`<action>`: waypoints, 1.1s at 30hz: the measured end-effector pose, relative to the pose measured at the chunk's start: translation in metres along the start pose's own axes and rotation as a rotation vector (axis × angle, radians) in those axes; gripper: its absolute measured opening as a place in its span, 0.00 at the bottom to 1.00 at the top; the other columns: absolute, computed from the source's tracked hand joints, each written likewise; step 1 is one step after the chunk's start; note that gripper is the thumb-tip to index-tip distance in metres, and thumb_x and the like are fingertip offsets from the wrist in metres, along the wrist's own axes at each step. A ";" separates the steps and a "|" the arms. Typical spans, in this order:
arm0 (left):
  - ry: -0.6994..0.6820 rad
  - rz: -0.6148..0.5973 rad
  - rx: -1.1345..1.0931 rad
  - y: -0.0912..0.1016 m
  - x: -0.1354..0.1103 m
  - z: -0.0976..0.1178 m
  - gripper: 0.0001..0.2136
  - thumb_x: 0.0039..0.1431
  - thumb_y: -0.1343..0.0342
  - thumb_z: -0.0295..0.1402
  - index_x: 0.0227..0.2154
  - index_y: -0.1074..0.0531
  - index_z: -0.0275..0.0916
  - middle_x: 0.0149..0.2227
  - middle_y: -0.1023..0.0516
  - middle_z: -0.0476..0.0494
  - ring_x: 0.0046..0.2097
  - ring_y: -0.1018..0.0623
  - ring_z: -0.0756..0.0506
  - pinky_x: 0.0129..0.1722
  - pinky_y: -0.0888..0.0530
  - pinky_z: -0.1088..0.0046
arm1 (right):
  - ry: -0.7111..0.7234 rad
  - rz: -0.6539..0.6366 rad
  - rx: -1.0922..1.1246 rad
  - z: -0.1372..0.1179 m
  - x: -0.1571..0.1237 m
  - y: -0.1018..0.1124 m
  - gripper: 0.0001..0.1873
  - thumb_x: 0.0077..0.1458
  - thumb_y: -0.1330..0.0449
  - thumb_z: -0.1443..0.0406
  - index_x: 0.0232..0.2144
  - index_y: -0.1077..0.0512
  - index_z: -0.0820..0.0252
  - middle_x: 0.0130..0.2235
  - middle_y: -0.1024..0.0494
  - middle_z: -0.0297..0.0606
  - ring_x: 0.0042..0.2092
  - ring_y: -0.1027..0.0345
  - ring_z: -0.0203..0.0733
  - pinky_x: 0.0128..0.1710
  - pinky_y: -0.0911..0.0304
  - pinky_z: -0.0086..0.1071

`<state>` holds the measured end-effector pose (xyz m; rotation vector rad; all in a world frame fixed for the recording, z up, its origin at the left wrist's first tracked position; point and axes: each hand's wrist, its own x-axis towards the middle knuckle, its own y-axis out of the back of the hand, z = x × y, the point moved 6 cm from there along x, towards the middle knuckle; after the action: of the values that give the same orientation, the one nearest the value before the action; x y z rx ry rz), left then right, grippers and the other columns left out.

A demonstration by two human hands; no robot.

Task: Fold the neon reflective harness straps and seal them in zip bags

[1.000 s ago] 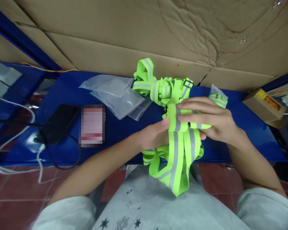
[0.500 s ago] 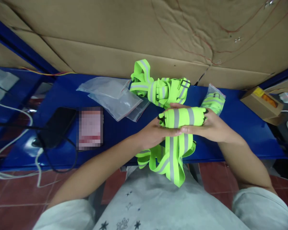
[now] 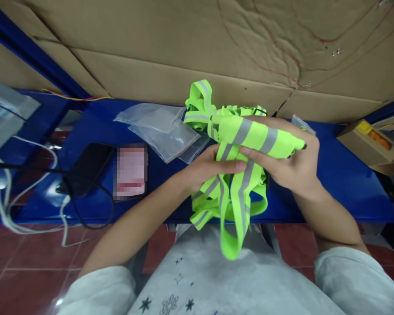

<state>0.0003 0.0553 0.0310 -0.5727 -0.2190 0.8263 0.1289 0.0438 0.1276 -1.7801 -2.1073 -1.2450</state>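
Both hands hold a neon-green strap vest with grey reflective stripes (image 3: 249, 135) above the front edge of a blue table (image 3: 341, 183). My right hand (image 3: 292, 164) is wrapped under and around a folded, rolled-up part of it. My left hand (image 3: 206, 168) pinches the straps just below the roll. Loose loops of strap (image 3: 233, 210) hang down over my lap. A second bundle of green straps (image 3: 200, 107) lies on the table right behind the hands.
Clear plastic bags (image 3: 160, 127) lie left of the bundle. A black phone with cables (image 3: 85, 168) and a small card (image 3: 130, 170) rest at the table's left. A small cardboard box (image 3: 369, 144) stands at the right. Cardboard sheets (image 3: 184, 52) line the back.
The folded part of the vest has been lifted and tilted, its right end lower. The right hand has turned under it, and the hanging loops have shortened and swung left.
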 end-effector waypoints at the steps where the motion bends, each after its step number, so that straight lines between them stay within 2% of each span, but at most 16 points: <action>1: 0.029 -0.028 -0.091 -0.002 0.000 -0.002 0.24 0.46 0.25 0.45 0.43 0.21 0.37 0.38 0.15 0.43 0.40 0.15 0.39 0.44 0.19 0.62 | 0.052 -0.026 -0.047 -0.002 0.002 0.000 0.21 0.63 0.33 0.62 0.57 0.23 0.41 0.57 0.20 0.27 0.59 0.25 0.49 0.64 0.29 0.42; 3: 0.079 -0.091 -0.209 -0.007 0.000 -0.004 0.23 0.47 0.26 0.46 0.43 0.21 0.38 0.38 0.14 0.42 0.43 0.14 0.35 0.44 0.18 0.59 | 0.194 -0.124 -0.126 -0.006 0.005 -0.001 0.21 0.68 0.40 0.57 0.61 0.27 0.39 0.63 0.24 0.27 0.65 0.30 0.49 0.69 0.35 0.44; 5: 0.122 -0.126 -0.253 -0.010 0.001 -0.008 0.21 0.48 0.28 0.44 0.42 0.20 0.37 0.38 0.14 0.40 0.44 0.14 0.33 0.42 0.18 0.59 | 0.320 -0.221 -0.199 -0.004 0.007 -0.001 0.23 0.69 0.44 0.49 0.62 0.26 0.42 0.65 0.26 0.31 0.66 0.32 0.52 0.70 0.37 0.49; 7: 0.126 -0.115 -0.300 -0.009 0.002 -0.008 0.20 0.49 0.30 0.41 0.43 0.19 0.37 0.40 0.13 0.40 0.44 0.14 0.33 0.43 0.18 0.59 | 0.361 -0.280 -0.267 0.002 0.008 0.000 0.28 0.68 0.46 0.43 0.60 0.25 0.46 0.65 0.27 0.35 0.66 0.33 0.57 0.69 0.37 0.53; 9: 0.093 -0.115 -0.360 -0.008 0.003 -0.006 0.22 0.49 0.30 0.41 0.47 0.19 0.40 0.45 0.13 0.41 0.48 0.14 0.32 0.48 0.18 0.55 | 0.347 -0.272 -0.302 0.009 0.010 0.004 0.27 0.68 0.46 0.44 0.60 0.24 0.47 0.65 0.27 0.36 0.67 0.34 0.58 0.69 0.37 0.54; 11: 0.097 -0.172 -0.374 -0.010 0.003 -0.006 0.27 0.49 0.29 0.48 0.51 0.20 0.42 0.50 0.15 0.38 0.52 0.16 0.31 0.52 0.20 0.52 | 0.374 -0.257 -0.292 0.010 0.010 0.007 0.23 0.70 0.45 0.48 0.60 0.25 0.46 0.66 0.28 0.36 0.67 0.33 0.57 0.69 0.37 0.53; 13: 0.142 -0.252 -0.338 -0.013 0.001 -0.008 0.34 0.47 0.29 0.57 0.52 0.21 0.39 0.52 0.16 0.34 0.51 0.16 0.31 0.52 0.20 0.55 | 0.416 -0.252 -0.285 0.010 0.009 0.008 0.21 0.70 0.44 0.53 0.62 0.27 0.44 0.66 0.29 0.35 0.67 0.34 0.55 0.69 0.36 0.52; 15: 0.169 -0.292 -0.290 -0.013 0.000 -0.010 0.34 0.49 0.29 0.57 0.51 0.20 0.37 0.50 0.15 0.33 0.47 0.14 0.35 0.49 0.19 0.60 | 0.448 -0.266 -0.302 0.011 0.006 0.006 0.22 0.70 0.42 0.59 0.64 0.29 0.44 0.67 0.30 0.35 0.68 0.35 0.53 0.69 0.37 0.50; 17: 0.159 -0.263 -0.223 -0.009 0.001 -0.010 0.25 0.52 0.27 0.47 0.48 0.19 0.37 0.47 0.14 0.36 0.44 0.14 0.39 0.46 0.18 0.64 | 0.454 -0.277 -0.323 0.015 0.006 0.003 0.23 0.70 0.41 0.60 0.65 0.31 0.43 0.68 0.30 0.34 0.69 0.37 0.53 0.70 0.38 0.51; 20: 0.166 -0.197 -0.135 -0.004 0.003 -0.010 0.15 0.53 0.28 0.30 0.43 0.18 0.35 0.45 0.14 0.37 0.42 0.14 0.41 0.46 0.18 0.65 | 0.449 -0.274 -0.330 0.018 0.008 0.002 0.21 0.71 0.43 0.56 0.64 0.29 0.41 0.67 0.29 0.32 0.69 0.36 0.54 0.68 0.36 0.56; 23: 0.168 -0.158 -0.153 0.001 0.006 -0.009 0.14 0.54 0.31 0.27 0.44 0.19 0.34 0.43 0.13 0.37 0.41 0.14 0.40 0.41 0.17 0.65 | 0.415 -0.310 -0.268 0.014 0.013 0.009 0.21 0.70 0.43 0.58 0.62 0.27 0.46 0.66 0.28 0.39 0.67 0.34 0.53 0.67 0.35 0.54; 25: 0.141 -0.112 -0.153 0.007 0.008 -0.009 0.15 0.53 0.30 0.28 0.45 0.19 0.35 0.41 0.13 0.37 0.38 0.13 0.39 0.37 0.17 0.66 | 0.331 -0.440 -0.205 0.012 0.014 0.010 0.26 0.67 0.38 0.56 0.65 0.30 0.47 0.70 0.34 0.42 0.69 0.38 0.54 0.69 0.38 0.53; 28: 0.079 -0.024 -0.087 0.018 0.010 -0.009 0.18 0.49 0.26 0.32 0.43 0.19 0.36 0.37 0.13 0.40 0.35 0.13 0.39 0.32 0.19 0.69 | 0.243 -0.622 -0.149 0.011 0.010 0.004 0.34 0.62 0.34 0.50 0.67 0.32 0.46 0.75 0.45 0.38 0.74 0.47 0.58 0.73 0.44 0.55; 29: 0.060 0.014 -0.060 0.022 0.009 -0.009 0.18 0.47 0.25 0.33 0.42 0.19 0.36 0.36 0.13 0.40 0.35 0.14 0.40 0.33 0.19 0.70 | 0.245 -0.605 -0.148 0.011 0.009 0.001 0.31 0.62 0.34 0.50 0.65 0.30 0.46 0.75 0.46 0.38 0.74 0.47 0.58 0.73 0.45 0.56; 31: 0.050 0.057 -0.016 0.026 0.008 -0.009 0.18 0.46 0.24 0.33 0.41 0.19 0.35 0.37 0.13 0.41 0.37 0.13 0.41 0.36 0.19 0.70 | 0.275 -0.479 -0.171 0.015 0.009 -0.006 0.22 0.66 0.38 0.56 0.61 0.25 0.48 0.73 0.41 0.38 0.73 0.44 0.56 0.72 0.43 0.54; 33: 0.068 0.017 0.006 0.023 0.008 -0.010 0.17 0.47 0.24 0.32 0.40 0.18 0.35 0.39 0.13 0.40 0.40 0.13 0.40 0.41 0.18 0.68 | 0.319 -0.358 -0.193 0.022 0.011 -0.013 0.17 0.68 0.40 0.61 0.57 0.22 0.48 0.70 0.35 0.40 0.71 0.40 0.54 0.71 0.41 0.53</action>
<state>-0.0050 0.0696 0.0099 -0.5966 -0.1491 0.8223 0.1231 0.0665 0.1125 -1.1834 -2.2345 -1.7388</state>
